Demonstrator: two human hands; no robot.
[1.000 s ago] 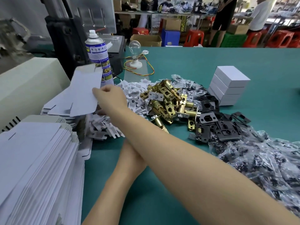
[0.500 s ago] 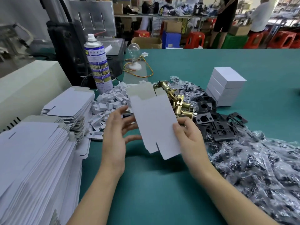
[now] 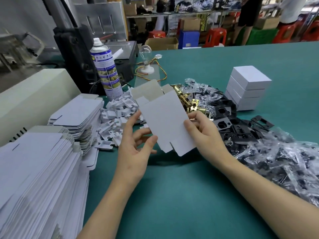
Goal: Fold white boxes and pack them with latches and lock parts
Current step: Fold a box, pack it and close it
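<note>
A flat white box blank [image 3: 165, 121] is held tilted above the green table [image 3: 172, 195], its far end flaps spread open. My left hand [image 3: 134, 150] holds its left edge, thumb on the front and fingers behind. My right hand [image 3: 203, 131] pinches its right edge. Behind the blank lie brass latches [image 3: 191, 104], black lock plates [image 3: 241, 128] and white plastic inserts [image 3: 117, 116]. Three finished white boxes [image 3: 246, 88] are stacked at the right.
Two stacks of flat blanks [image 3: 38, 169] fill the left side beside a beige machine [image 3: 31, 94]. A spray can [image 3: 105, 69] and a light bulb [image 3: 145, 56] stand at the back. Bagged parts [image 3: 279, 163] are heaped at the right.
My right hand lifted a blank off the left stack and carried it to the middle. Both hands now hold it, and its far end has started to open.
</note>
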